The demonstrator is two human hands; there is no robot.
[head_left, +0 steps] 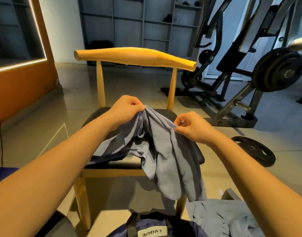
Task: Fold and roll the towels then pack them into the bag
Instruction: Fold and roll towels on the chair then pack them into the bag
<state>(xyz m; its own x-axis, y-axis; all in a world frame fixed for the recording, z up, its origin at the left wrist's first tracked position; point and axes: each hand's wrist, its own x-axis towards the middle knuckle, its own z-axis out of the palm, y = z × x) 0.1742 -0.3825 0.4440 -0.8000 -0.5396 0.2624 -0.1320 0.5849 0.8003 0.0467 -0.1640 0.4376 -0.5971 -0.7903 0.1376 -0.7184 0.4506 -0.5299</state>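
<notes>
Grey-blue towel (165, 159) held up over black seat of wooden chair (135, 56) — top edge pinched by left hand (128, 106) and right hand (189, 127), fingers curled tight on cloth. Hanging crumpled past seat front. Dark bag (152, 226) below — second towel (223, 218) beside it.

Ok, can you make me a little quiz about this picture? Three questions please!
1. True or false: the left hand and the right hand both pinch the grey towel.
2. What does the towel drape over? A: a wooden chair; B: a bed; C: a bicycle.
3. Fill the gap: the loose weight plate lies on the ____.
Key: 1 true; 2 A; 3 floor.
</notes>
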